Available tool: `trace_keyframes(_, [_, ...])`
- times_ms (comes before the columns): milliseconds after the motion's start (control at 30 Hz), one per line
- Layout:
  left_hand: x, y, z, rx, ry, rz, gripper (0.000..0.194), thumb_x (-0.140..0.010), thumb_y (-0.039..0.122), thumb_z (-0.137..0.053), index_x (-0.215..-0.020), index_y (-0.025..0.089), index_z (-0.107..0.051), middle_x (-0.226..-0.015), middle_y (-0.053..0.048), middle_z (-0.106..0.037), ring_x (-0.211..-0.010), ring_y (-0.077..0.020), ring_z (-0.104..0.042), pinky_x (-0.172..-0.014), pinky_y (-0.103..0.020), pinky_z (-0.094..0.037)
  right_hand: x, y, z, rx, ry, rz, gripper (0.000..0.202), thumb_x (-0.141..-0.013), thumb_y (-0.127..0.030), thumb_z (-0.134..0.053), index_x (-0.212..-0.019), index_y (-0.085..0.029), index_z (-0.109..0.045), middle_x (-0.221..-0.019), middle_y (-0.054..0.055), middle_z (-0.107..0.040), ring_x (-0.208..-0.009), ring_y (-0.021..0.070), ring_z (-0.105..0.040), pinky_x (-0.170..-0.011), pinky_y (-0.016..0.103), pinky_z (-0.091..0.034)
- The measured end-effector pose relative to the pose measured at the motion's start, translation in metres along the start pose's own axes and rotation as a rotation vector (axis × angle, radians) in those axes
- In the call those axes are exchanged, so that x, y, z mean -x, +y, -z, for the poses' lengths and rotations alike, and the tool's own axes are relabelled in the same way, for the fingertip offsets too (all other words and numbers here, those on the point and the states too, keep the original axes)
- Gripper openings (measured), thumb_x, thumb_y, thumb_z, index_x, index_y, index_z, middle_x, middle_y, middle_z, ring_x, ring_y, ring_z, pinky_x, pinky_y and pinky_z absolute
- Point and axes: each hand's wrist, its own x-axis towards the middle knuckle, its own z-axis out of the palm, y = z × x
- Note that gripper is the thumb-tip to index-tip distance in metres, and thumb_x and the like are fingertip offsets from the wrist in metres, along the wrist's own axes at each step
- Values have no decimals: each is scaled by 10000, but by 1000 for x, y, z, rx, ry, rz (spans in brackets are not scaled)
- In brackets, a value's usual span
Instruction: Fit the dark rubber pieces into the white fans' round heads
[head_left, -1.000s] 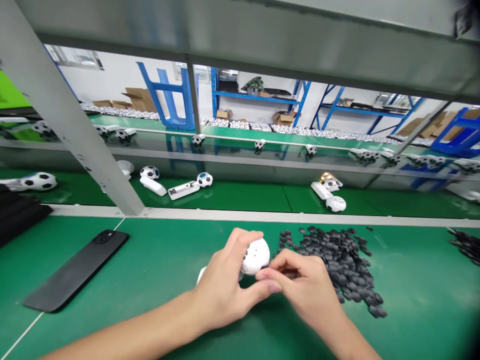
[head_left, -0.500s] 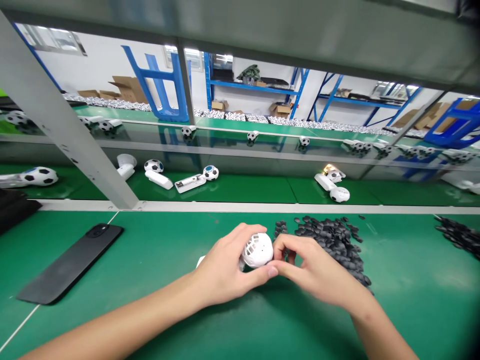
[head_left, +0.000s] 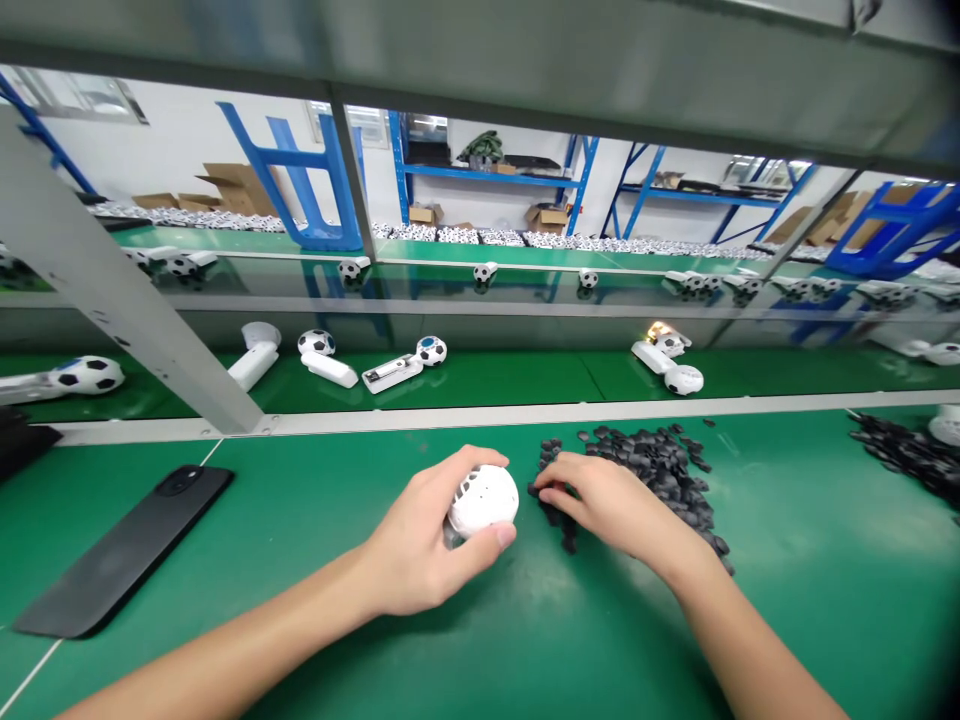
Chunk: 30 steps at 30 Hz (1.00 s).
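My left hand is wrapped round a white ball-shaped housing with slots on its left side and small dots on its face. The thumb lies along its lower edge and the fingers go over the top; its underside is hidden by the hand. To the right, my right hand is at the near left edge of a pile of small flat black pieces. Its thumb and index finger are pinched together, with a small black piece at their tips.
A black phone lies at left on the green table. Beyond the table's pale edge, a green belt carries white devices with football-patterned balls. A slanted metal post rises at left. Long black parts lie at right.
My right hand has left the white housing and moved to the black pieces, some of which now spread nearer. My left hand has shifted slightly left with the housing.
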Motion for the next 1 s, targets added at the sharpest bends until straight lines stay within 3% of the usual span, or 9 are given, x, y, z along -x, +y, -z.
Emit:
trace_keyframes(100, [5, -6, -6, -49, 121, -58, 454, -919, 365, -688, -1318, 266, -495, -985, -13, -654, -713, -142, -586, -650, -268, -481, -3, -1, -7, 51, 33, 2, 144, -1021, -329, -645, -1113, -312, -753, -1068, -2, -717, -910, 212, -705, -762, 299, -485])
trace_keyframes(167, [7, -12, -10, -80, 209, -177, 527, -890, 328, -727, -1348, 274, -472, -1164, -58, -643, -916, -196, -649, -824, -336, -532, -6, -2, -11, 67, 50, 3, 129, -1012, -313, -653, -1090, -306, -756, -1051, 1, -710, -901, 209, -703, -748, 295, -483])
trace_keyframes(267, [8, -27, -15, -175, 274, -362, 640, -865, 236, -753, -1416, 271, -429, -1362, -108, -594, -1267, -286, -572, -1097, -464, -438, -10, -3, -16, 59, 89, 0, 123, -994, -256, -646, -1044, -279, -755, -1018, 14, -697, -898, 204, -694, -777, 295, -496])
trace_keyframes(333, [5, -39, -16, -225, 296, -397, 675, -875, 192, -743, -1454, 268, -404, -1414, -120, -576, -1350, -292, -520, -1147, -482, -396, -12, -5, -20, 42, 133, 0, 101, -969, -228, -652, -992, -254, -746, -993, 27, -680, -924, 213, -680, -801, 305, -507])
trace_keyframes(500, [-1, -63, -16, -232, 337, -347, 702, -873, 208, -769, -1474, 271, -412, -1416, -121, -539, -1357, -282, -497, -1157, -468, -418, -16, -15, -25, -281, 233, 10, 132, -986, -258, -599, -877, -209, -656, -929, 43, -670, -885, 208, -672, -796, 336, -542])
trace_keyframes(633, [0, -66, -18, -268, 420, -259, 721, -854, 246, -801, -1473, 285, -431, -1421, -124, -477, -1347, -294, -484, -1133, -467, -450, -14, -26, -26, -968, 58, -126, 255, -980, -436, -657, -902, -206, -579, -922, 60, -744, -832, 217, -737, -638, 288, -576])
trace_keyframes(700, [1, -65, -19, -284, 433, -239, 765, -851, 259, -806, -1500, 293, -402, -1423, -125, -474, -1342, -296, -481, -1129, -472, -455, -12, -32, -24, -1121, 29, -138, 300, -909, -447, -764, -887, -194, -606, -830, 42, -744, -753, 197, -731, -619, 265, -569])
trace_keyframes(833, [2, -64, -21, -338, 471, -210, 723, -825, 306, -827, -1452, 302, -466, -1342, -110, -519, -1250, -289, -540, -1056, -453, -500, -5, -42, -19, -1028, 76, -111, 246, -884, -411, -808, -961, -180, -773, -732, -1, -675, -582, 106, -612, -582, 221, -512])
trace_keyframes(1000, [6, -63, -24, -298, 402, -47, 697, -820, 347, -797, -1436, 330, -471, -1168, -44, -670, -932, -217, -689, -811, -341, -569, 3, -52, -17, -806, 126, -8, 212, -986, -385, -685, -1026, -228, -822, -791, 13, -668, -653, 125, -632, -606, 238, -496])
